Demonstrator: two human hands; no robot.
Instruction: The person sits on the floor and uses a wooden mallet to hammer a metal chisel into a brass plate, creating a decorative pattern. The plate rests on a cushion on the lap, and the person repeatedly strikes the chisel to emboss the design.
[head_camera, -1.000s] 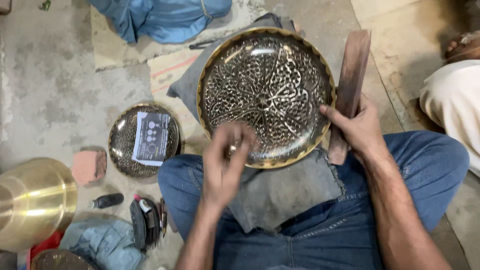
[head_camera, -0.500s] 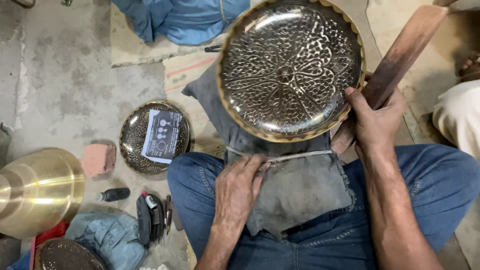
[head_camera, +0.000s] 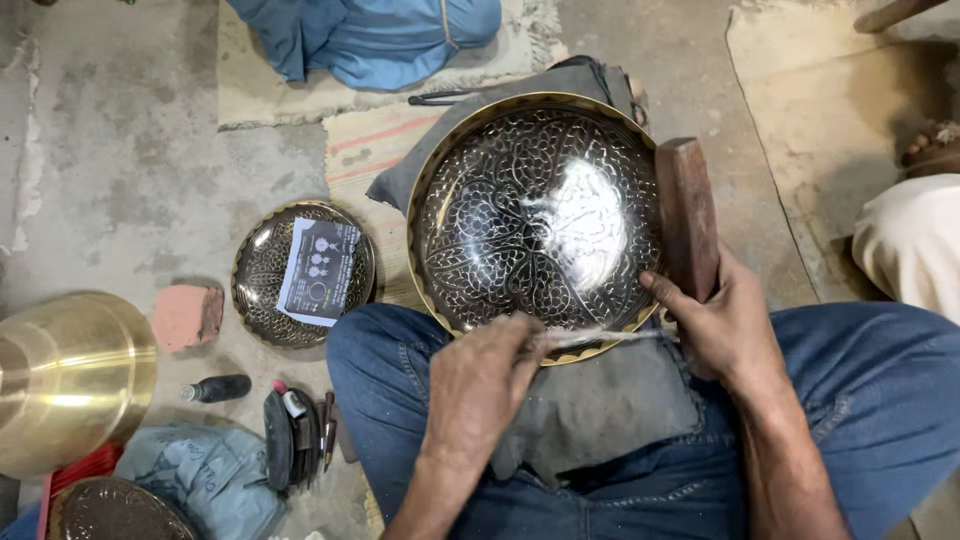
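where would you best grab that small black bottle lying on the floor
Probably around the middle of the small black bottle, fingers coming from above. It lies on its side on the bare concrete floor, its long sides exposed, with the brass bowl close on its left.

1 printed card (head_camera: 318, 271) lies inside the small engraved dish (head_camera: 262, 300) on the floor, left of the person's knee. It is a rectangle, tilted slightly, with a dark blue-black face, small pale figures near its middle and a white strip along its left edge. No other label, sign or screen shows
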